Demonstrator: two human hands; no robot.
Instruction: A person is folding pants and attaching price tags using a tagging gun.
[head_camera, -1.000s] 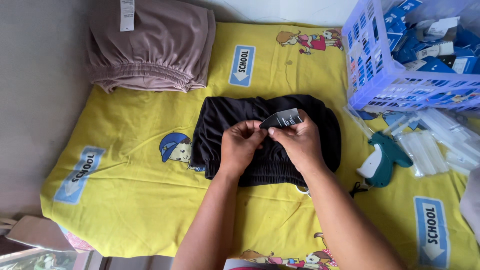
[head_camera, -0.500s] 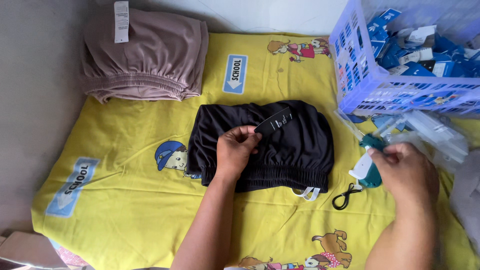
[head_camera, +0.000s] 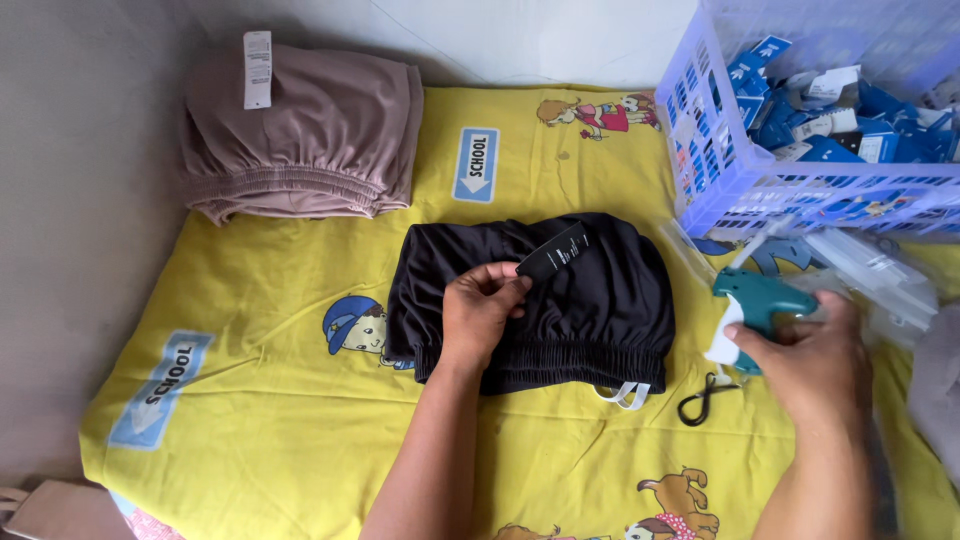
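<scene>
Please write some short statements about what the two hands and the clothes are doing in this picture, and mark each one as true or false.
1. The left hand holds a dark tag on the black garment. True.
2. The right hand rests on the black garment. False: it grips a teal tagging gun to the right of the garment, off it.
3. The folded brown garment lies at the far left corner of the yellow cloth. True.
4. The purple basket is empty. False: it is full of blue and white tags.
5. A small black loop lies on the yellow cloth near the right hand. True.
</scene>
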